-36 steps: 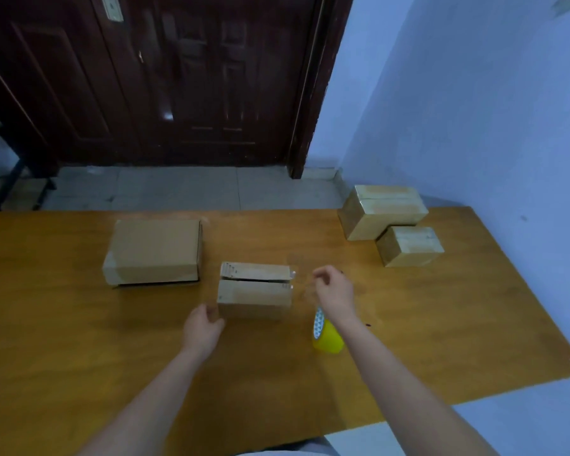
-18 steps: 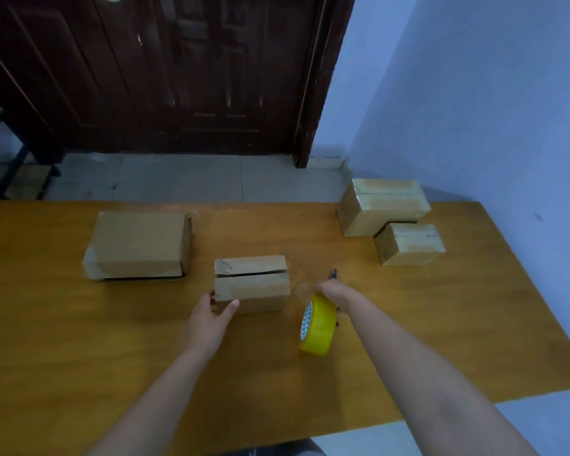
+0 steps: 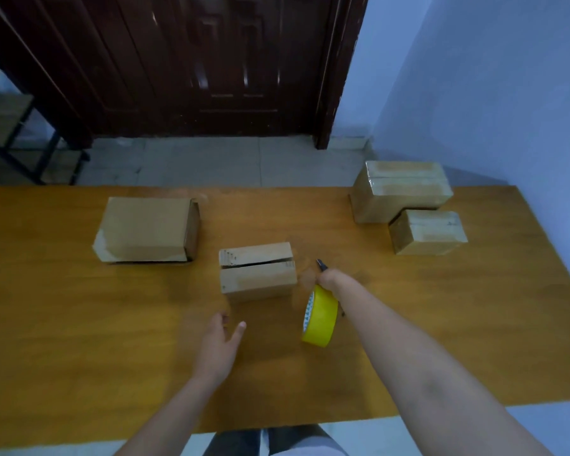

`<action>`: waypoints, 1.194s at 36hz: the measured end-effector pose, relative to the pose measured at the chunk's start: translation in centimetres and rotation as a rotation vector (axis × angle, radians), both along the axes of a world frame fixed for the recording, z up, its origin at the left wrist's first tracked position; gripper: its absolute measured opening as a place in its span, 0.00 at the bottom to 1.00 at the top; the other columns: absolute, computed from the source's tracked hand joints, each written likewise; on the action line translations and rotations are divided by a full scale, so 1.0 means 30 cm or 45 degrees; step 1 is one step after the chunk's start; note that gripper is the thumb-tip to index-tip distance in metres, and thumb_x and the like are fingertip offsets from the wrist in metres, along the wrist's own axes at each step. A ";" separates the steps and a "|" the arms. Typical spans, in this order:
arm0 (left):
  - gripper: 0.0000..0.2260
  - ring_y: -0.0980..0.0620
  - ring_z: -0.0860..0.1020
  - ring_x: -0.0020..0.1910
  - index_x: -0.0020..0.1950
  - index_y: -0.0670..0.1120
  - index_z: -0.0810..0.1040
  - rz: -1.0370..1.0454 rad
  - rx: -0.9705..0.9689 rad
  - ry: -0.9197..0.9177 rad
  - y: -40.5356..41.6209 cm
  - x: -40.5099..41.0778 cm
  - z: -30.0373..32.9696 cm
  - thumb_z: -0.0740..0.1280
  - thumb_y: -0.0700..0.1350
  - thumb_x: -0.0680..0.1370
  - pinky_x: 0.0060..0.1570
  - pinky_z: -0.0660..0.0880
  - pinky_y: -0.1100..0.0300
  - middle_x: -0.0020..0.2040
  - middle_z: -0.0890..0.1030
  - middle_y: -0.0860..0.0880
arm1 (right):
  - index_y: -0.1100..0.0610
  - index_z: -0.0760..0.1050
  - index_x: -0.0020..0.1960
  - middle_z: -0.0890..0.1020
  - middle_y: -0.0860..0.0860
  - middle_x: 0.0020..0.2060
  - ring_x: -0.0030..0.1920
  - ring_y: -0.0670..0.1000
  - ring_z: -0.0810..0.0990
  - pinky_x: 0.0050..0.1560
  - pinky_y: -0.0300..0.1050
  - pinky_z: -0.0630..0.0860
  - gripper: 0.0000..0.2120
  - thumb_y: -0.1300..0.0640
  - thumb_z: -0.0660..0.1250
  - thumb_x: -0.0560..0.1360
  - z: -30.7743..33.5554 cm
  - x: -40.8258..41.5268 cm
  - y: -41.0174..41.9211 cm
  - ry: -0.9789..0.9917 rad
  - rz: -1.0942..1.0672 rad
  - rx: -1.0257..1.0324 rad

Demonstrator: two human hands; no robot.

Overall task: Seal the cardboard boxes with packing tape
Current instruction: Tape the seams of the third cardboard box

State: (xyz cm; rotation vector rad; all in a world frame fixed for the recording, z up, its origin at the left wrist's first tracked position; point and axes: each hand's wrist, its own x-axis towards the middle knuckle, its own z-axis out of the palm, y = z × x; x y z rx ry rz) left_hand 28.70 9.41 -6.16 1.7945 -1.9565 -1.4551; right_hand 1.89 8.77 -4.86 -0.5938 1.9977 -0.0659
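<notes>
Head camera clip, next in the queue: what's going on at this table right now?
A person is taping up cardboard boxes at a wooden table. The right hand grips a small dark tool, with the yellow tape roll around its wrist. The left hand hovers open, just short of the small box, whose top seam gapes open. A larger box lies to the left; two boxes sit far right.

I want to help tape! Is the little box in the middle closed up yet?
Not yet. The middle box has a dark gap between its two top flaps, and no tape shows across it.
</notes>
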 end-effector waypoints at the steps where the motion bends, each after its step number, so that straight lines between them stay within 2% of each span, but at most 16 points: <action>1: 0.24 0.48 0.72 0.64 0.72 0.44 0.64 -0.030 -0.003 -0.007 0.014 -0.012 0.007 0.62 0.54 0.80 0.59 0.70 0.54 0.66 0.73 0.46 | 0.60 0.43 0.77 0.52 0.56 0.77 0.73 0.56 0.61 0.59 0.39 0.66 0.25 0.66 0.47 0.82 -0.002 0.004 0.003 0.001 0.021 0.010; 3: 0.22 0.49 0.72 0.65 0.71 0.44 0.66 -0.092 -0.024 -0.003 0.036 -0.046 0.024 0.61 0.52 0.80 0.59 0.69 0.57 0.67 0.72 0.48 | 0.63 0.45 0.77 0.58 0.56 0.75 0.72 0.56 0.63 0.63 0.40 0.63 0.24 0.64 0.48 0.83 -0.017 0.006 0.006 0.054 0.032 0.029; 5: 0.20 0.51 0.73 0.62 0.70 0.44 0.68 -0.147 -0.045 0.026 0.047 -0.087 0.039 0.61 0.51 0.81 0.58 0.70 0.60 0.65 0.73 0.48 | 0.60 0.56 0.76 0.67 0.56 0.71 0.68 0.56 0.70 0.55 0.42 0.69 0.22 0.63 0.52 0.82 -0.014 0.015 0.014 0.107 -0.025 0.003; 7: 0.18 0.53 0.74 0.58 0.68 0.45 0.70 -0.201 -0.064 0.046 0.048 -0.132 0.052 0.62 0.50 0.81 0.54 0.70 0.62 0.61 0.75 0.50 | 0.58 0.64 0.72 0.73 0.58 0.66 0.60 0.57 0.76 0.46 0.40 0.68 0.20 0.62 0.55 0.81 -0.017 0.025 0.026 0.168 -0.091 -0.051; 11: 0.14 0.55 0.74 0.51 0.63 0.44 0.73 -0.294 -0.131 0.098 0.049 -0.233 0.074 0.63 0.49 0.80 0.49 0.70 0.63 0.52 0.76 0.53 | 0.61 0.74 0.64 0.80 0.58 0.52 0.55 0.59 0.79 0.43 0.45 0.71 0.16 0.64 0.57 0.78 -0.032 0.055 0.067 0.248 -0.238 -0.196; 13: 0.13 0.55 0.74 0.50 0.62 0.44 0.74 -0.312 -0.159 0.145 0.052 -0.283 0.097 0.63 0.48 0.80 0.48 0.69 0.63 0.50 0.76 0.53 | 0.64 0.76 0.59 0.79 0.58 0.47 0.54 0.60 0.79 0.42 0.44 0.69 0.14 0.64 0.58 0.78 -0.032 0.060 0.103 0.275 -0.268 -0.269; 16: 0.11 0.54 0.75 0.51 0.60 0.44 0.75 -0.321 -0.167 0.221 0.054 -0.352 0.134 0.63 0.47 0.80 0.48 0.69 0.62 0.49 0.76 0.53 | 0.63 0.79 0.49 0.82 0.60 0.48 0.50 0.58 0.79 0.44 0.44 0.70 0.10 0.62 0.60 0.78 -0.018 0.052 0.172 0.246 -0.310 -0.468; 20: 0.13 0.49 0.76 0.55 0.62 0.43 0.73 -0.279 -0.143 0.276 0.049 -0.431 0.179 0.64 0.47 0.80 0.49 0.69 0.61 0.52 0.77 0.49 | 0.55 0.72 0.33 0.77 0.51 0.32 0.40 0.51 0.74 0.37 0.42 0.63 0.13 0.66 0.63 0.75 0.007 0.033 0.266 0.200 -0.471 -0.836; 24: 0.30 0.48 0.69 0.67 0.73 0.42 0.63 -0.223 0.033 0.318 0.021 -0.495 0.216 0.68 0.53 0.77 0.64 0.68 0.54 0.68 0.71 0.44 | 0.51 0.70 0.31 0.76 0.49 0.30 0.34 0.46 0.71 0.38 0.41 0.65 0.17 0.68 0.65 0.73 0.081 0.011 0.333 0.189 -0.517 -1.058; 27: 0.36 0.48 0.67 0.69 0.76 0.42 0.58 -0.354 0.141 0.375 -0.003 -0.533 0.256 0.70 0.53 0.75 0.66 0.67 0.53 0.70 0.68 0.44 | 0.51 0.70 0.31 0.75 0.46 0.29 0.32 0.39 0.71 0.37 0.34 0.66 0.18 0.70 0.64 0.73 0.161 -0.009 0.365 0.131 -0.485 -1.172; 30: 0.24 0.50 0.74 0.59 0.68 0.42 0.71 -0.476 0.296 0.529 -0.029 -0.540 0.301 0.69 0.49 0.76 0.54 0.71 0.60 0.60 0.77 0.45 | 0.50 0.72 0.32 0.77 0.45 0.30 0.32 0.37 0.73 0.39 0.34 0.68 0.18 0.70 0.65 0.73 0.236 -0.034 0.376 0.107 -0.371 -1.209; 33: 0.06 0.49 0.79 0.45 0.47 0.41 0.80 -0.488 0.312 0.737 -0.053 -0.535 0.344 0.68 0.44 0.77 0.49 0.75 0.56 0.42 0.82 0.46 | 0.50 0.72 0.32 0.78 0.45 0.31 0.33 0.36 0.74 0.39 0.31 0.69 0.18 0.70 0.64 0.73 0.299 -0.053 0.376 0.070 -0.274 -1.210; 35: 0.07 0.49 0.79 0.38 0.41 0.40 0.78 -0.423 0.290 0.800 -0.064 -0.543 0.369 0.67 0.40 0.78 0.46 0.77 0.53 0.36 0.82 0.46 | 0.50 0.72 0.32 0.77 0.45 0.31 0.33 0.36 0.74 0.39 0.31 0.69 0.18 0.70 0.64 0.73 0.336 -0.063 0.366 0.066 -0.215 -1.205; 37: 0.07 0.51 0.80 0.35 0.40 0.39 0.76 -0.443 0.251 0.833 -0.068 -0.548 0.393 0.65 0.38 0.78 0.40 0.78 0.58 0.34 0.82 0.46 | 0.51 0.72 0.33 0.77 0.46 0.33 0.34 0.38 0.73 0.39 0.31 0.69 0.16 0.69 0.64 0.74 0.366 -0.074 0.349 0.072 -0.150 -1.185; 40: 0.07 0.45 0.81 0.40 0.42 0.40 0.74 -0.484 0.248 0.869 -0.075 -0.547 0.405 0.64 0.39 0.80 0.46 0.79 0.52 0.38 0.81 0.42 | 0.55 0.76 0.37 0.77 0.45 0.33 0.36 0.40 0.73 0.41 0.31 0.69 0.11 0.68 0.65 0.73 0.402 -0.089 0.321 0.062 -0.064 -1.168; 43: 0.08 0.48 0.82 0.37 0.41 0.41 0.73 -0.402 0.261 0.918 -0.087 -0.535 0.420 0.62 0.38 0.80 0.40 0.80 0.58 0.37 0.81 0.44 | 0.55 0.79 0.40 0.78 0.45 0.36 0.39 0.41 0.74 0.44 0.35 0.70 0.09 0.67 0.67 0.73 0.422 -0.095 0.302 0.029 -0.016 -1.183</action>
